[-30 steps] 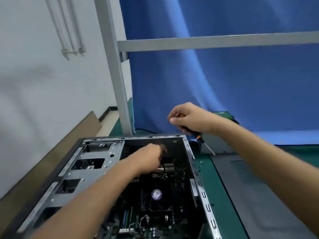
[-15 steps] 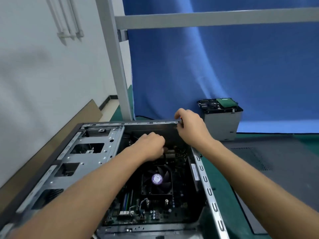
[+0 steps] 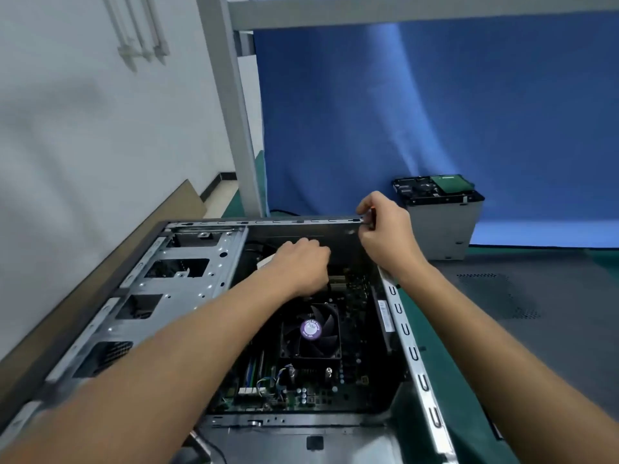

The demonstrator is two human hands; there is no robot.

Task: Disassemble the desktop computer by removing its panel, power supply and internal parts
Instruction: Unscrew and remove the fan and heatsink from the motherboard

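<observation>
The open desktop case (image 3: 407,333) lies on its side on the green mat, with the motherboard and its CPU fan (image 3: 311,329) exposed. My left hand (image 3: 298,266) reaches into the far end of the case above the fan. Its fingers are curled down around an internal part that the hand hides. My right hand (image 3: 385,236) is at the case's far right corner, with thumb and fingers pinching the top rim there. No tool shows in either hand.
A grey power supply box (image 3: 442,229) with a hard drive (image 3: 432,187) on top stands beyond the case at the right. The removed grey side panel (image 3: 536,313) lies flat to the right. A metal frame post (image 3: 234,112) and a blue backdrop rise behind; a wall is at left.
My right hand, which held an orange-and-black screwdriver above the mat, came down onto the case's far right corner; the screwdriver is out of sight. The left hand stayed inside the case.
</observation>
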